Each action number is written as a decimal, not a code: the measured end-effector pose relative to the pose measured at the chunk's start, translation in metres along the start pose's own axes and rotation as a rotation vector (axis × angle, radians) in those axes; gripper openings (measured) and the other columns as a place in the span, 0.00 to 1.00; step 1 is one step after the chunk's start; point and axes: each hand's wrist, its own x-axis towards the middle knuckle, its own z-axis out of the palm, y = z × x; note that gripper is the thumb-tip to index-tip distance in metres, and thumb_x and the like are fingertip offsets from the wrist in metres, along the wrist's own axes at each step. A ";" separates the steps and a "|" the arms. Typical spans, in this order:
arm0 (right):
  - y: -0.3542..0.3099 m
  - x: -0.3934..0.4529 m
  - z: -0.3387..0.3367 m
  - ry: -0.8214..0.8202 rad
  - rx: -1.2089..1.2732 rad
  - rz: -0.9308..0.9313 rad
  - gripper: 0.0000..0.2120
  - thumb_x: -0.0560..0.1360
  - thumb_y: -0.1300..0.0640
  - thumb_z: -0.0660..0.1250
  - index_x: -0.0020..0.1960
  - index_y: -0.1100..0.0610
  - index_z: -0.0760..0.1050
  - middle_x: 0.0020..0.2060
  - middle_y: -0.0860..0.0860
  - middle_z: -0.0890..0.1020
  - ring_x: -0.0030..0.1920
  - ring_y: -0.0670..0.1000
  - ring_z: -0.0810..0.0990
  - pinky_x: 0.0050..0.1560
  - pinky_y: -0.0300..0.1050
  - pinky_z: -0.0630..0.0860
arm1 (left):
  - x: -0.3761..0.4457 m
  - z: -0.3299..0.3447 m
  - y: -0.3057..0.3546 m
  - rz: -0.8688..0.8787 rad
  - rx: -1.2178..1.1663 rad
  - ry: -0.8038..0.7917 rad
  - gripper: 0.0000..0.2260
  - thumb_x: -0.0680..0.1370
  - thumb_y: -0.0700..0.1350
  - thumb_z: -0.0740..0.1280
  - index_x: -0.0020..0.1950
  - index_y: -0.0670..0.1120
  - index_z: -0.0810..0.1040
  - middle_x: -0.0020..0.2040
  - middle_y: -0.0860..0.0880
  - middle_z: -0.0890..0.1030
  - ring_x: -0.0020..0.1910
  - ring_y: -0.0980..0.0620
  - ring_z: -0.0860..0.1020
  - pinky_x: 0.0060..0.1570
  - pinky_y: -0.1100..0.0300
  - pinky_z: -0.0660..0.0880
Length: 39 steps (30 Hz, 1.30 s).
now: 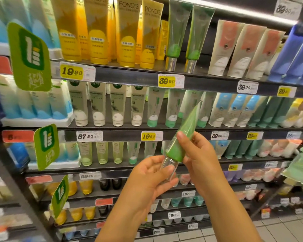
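A green tube (pixel 184 130) with a shiny silver cap is held up in front of the store shelves, cap end down and crimped end pointing up and right. My left hand (pixel 147 179) grips the silver cap (pixel 169 169) from below, fingers curled round it. My right hand (pixel 196 154) holds the tube's lower body, thumb on the front and fingers behind. Two matching green tubes (pixel 185 37) stand on the top shelf above a 39.90 price tag (pixel 171 81).
Shelves (pixel 129 75) of upright cosmetic tubes fill the view: yellow tubes (pixel 112 30) top left, white and pink tubes (pixel 241 49) top right, blue ones at the far right. Green promo signs (pixel 29 56) jut out on the left. Tiled floor (pixel 278 229) shows at the bottom right.
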 end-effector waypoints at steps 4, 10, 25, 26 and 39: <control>0.000 0.000 -0.002 -0.062 0.079 -0.005 0.10 0.70 0.51 0.67 0.44 0.59 0.77 0.31 0.48 0.79 0.37 0.47 0.78 0.45 0.44 0.77 | -0.003 -0.001 0.004 -0.008 -0.044 0.009 0.19 0.63 0.42 0.73 0.52 0.38 0.79 0.42 0.44 0.85 0.42 0.50 0.84 0.39 0.60 0.80; -0.002 -0.004 0.000 -0.044 0.217 -0.032 0.17 0.70 0.51 0.63 0.52 0.61 0.77 0.40 0.54 0.83 0.43 0.51 0.80 0.50 0.51 0.78 | -0.010 0.001 0.009 -0.113 -0.236 -0.097 0.11 0.67 0.42 0.70 0.42 0.35 0.84 0.44 0.34 0.83 0.42 0.43 0.83 0.37 0.58 0.80; 0.003 -0.015 0.002 -0.032 0.130 -0.018 0.14 0.70 0.53 0.66 0.53 0.58 0.79 0.45 0.54 0.84 0.45 0.50 0.82 0.47 0.44 0.80 | -0.018 -0.010 0.005 -0.098 -0.164 -0.072 0.15 0.64 0.39 0.72 0.49 0.35 0.81 0.45 0.39 0.84 0.40 0.45 0.83 0.38 0.57 0.80; 0.004 -0.016 0.003 -0.020 0.137 -0.023 0.15 0.69 0.53 0.67 0.53 0.58 0.79 0.45 0.54 0.85 0.45 0.50 0.82 0.48 0.45 0.80 | -0.019 -0.010 0.005 -0.107 -0.187 -0.080 0.13 0.65 0.39 0.72 0.47 0.35 0.82 0.45 0.38 0.83 0.40 0.44 0.83 0.38 0.56 0.80; 0.008 -0.016 0.015 0.023 0.270 -0.018 0.16 0.67 0.56 0.69 0.53 0.57 0.72 0.40 0.52 0.85 0.40 0.48 0.84 0.39 0.41 0.81 | -0.023 -0.016 0.007 -0.098 -0.240 -0.044 0.16 0.68 0.39 0.68 0.51 0.31 0.79 0.48 0.33 0.81 0.40 0.42 0.83 0.36 0.56 0.81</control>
